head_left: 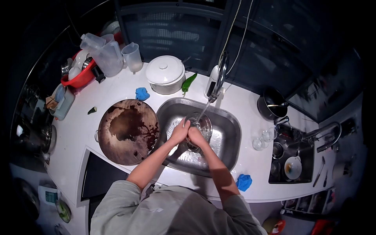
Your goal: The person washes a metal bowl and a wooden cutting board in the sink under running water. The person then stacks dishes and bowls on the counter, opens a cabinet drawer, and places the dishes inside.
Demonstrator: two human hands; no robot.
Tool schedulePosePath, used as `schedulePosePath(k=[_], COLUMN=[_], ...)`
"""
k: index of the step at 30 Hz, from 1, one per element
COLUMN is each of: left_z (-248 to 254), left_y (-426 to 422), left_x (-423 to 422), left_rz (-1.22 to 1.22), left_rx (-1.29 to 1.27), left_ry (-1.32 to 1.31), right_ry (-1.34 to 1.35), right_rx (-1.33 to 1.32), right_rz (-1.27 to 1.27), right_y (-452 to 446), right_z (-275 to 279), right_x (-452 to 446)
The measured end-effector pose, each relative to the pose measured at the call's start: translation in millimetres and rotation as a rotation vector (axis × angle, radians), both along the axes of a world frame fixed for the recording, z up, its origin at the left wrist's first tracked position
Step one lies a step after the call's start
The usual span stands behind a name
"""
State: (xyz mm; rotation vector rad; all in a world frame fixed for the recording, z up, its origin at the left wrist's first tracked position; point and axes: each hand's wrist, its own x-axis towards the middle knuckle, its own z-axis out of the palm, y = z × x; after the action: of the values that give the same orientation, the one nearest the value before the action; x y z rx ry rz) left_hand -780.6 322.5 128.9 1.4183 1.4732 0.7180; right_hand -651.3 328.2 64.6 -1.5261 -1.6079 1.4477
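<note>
In the steel sink point(231, 156) both my hands are close together under the running faucet point(220, 80). My left hand point(180, 132) is closed on the side of a clear glass vessel point(192, 116), whose exact shape is blurred by water and glare. Beside it, my right hand point(196, 136) is curled into a fist against the same vessel; its fingertips are hidden. A round, shiny bowl-like shape point(208, 127) lies behind and right of the hands. Water streams down from the spout onto the glass.
Left of the sink lies a round wooden cutting board point(137, 147) with dark red stains. Behind stand a white lidded pot point(165, 69) and a green pepper point(189, 83). Blue crumpled gloves point(244, 182), several glasses point(258, 143), a black pot point(271, 105) and a second sink point(290, 137) are to the right.
</note>
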Motion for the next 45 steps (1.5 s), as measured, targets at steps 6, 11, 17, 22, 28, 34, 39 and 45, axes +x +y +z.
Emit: schedulePosePath(k=[6,11,17,22,28,34,39,45], left_z=[0,1,-12,-37,-13,6,-4,26], left_y=[15,-22,44,73,6,5,-3,-28], left_x=[14,58,71,52,48,29,-1,-2], left_rz=[0.032,-0.298,-0.414,-0.016,0.082,0.239,0.212,0.144], left_rx=[-0.003,0.664,0.681,-0.31,-0.756,-0.108,-0.299,-0.254], left_ry=[0.057,0.361,0.481,-0.73,-1.154,-0.47,-0.745,-0.623], right_ry=[-0.036,0.777,0.841,0.912,0.531,0.294,0.87,1.03], right_rx=[0.612,0.105,0.107,0.149,0.342,0.321,-0.053,-0.21], right_rz=[-0.189,-0.637,-0.58,-0.596,-0.494,-0.196,-0.482,-0.432], right_y=[-56,-45,-55,-65,-52,-46,2,33], right_z=[48,22,38,45,39,39,35,21], right_x=[7,23,37,46,21,2,9,-12])
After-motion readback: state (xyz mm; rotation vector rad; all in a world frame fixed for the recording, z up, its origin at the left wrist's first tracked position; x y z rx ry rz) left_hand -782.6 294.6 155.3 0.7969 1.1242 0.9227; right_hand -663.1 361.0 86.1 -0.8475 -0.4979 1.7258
